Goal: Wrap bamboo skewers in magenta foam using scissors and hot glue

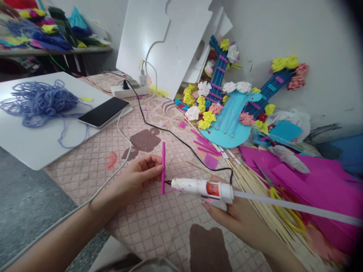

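Note:
Between its thumb and fingers, my left hand (146,170) pinches a thin magenta paper-wrapped stick (163,158), held nearly upright over the table. My right hand (229,211) grips a white hot glue gun (193,187) with an orange part in its body. The gun's dark nozzle (168,182) points left and is at the lower part of the stick; whether it touches cannot be told. A long white glue stick (295,207) runs out of the back of the gun toward the right.
Bare wooden sticks (255,189), yellow-handled scissors (286,211) and magenta paper (317,177) lie on the right. Decorated blue paper guitars (231,124) lean on the wall. A black cord (172,132) and a white cable (123,132) cross the table. A phone (104,112) and purple yarn (45,100) lie left.

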`<move>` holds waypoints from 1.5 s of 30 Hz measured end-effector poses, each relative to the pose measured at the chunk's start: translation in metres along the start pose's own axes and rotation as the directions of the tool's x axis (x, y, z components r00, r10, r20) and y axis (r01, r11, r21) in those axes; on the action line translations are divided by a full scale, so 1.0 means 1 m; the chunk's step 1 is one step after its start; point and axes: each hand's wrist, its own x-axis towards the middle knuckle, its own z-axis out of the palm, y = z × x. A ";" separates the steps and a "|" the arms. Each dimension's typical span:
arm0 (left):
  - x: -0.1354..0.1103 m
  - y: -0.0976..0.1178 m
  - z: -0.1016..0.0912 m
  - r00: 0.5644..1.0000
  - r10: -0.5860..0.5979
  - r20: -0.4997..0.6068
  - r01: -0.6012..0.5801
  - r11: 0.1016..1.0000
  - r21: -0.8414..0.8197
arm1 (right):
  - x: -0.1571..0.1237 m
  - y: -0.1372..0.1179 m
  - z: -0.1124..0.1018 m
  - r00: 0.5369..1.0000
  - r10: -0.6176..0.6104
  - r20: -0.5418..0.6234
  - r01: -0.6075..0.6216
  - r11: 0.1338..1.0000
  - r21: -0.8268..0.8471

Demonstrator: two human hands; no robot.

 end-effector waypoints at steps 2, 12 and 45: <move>0.000 0.000 0.000 1.000 0.000 0.002 0.000 1.000 -0.008 | -0.001 0.003 0.002 1.000 0.002 0.016 -0.002 1.000 0.016; 0.001 0.000 -0.002 1.000 0.001 -0.009 -0.001 1.000 -0.027 | -0.001 -0.003 -0.003 0.998 0.027 0.064 -0.030 0.998 0.055; 0.002 0.001 -0.002 1.000 -0.008 -0.025 0.007 0.999 -0.042 | -0.002 -0.004 -0.004 0.999 -0.015 0.034 0.015 1.000 0.025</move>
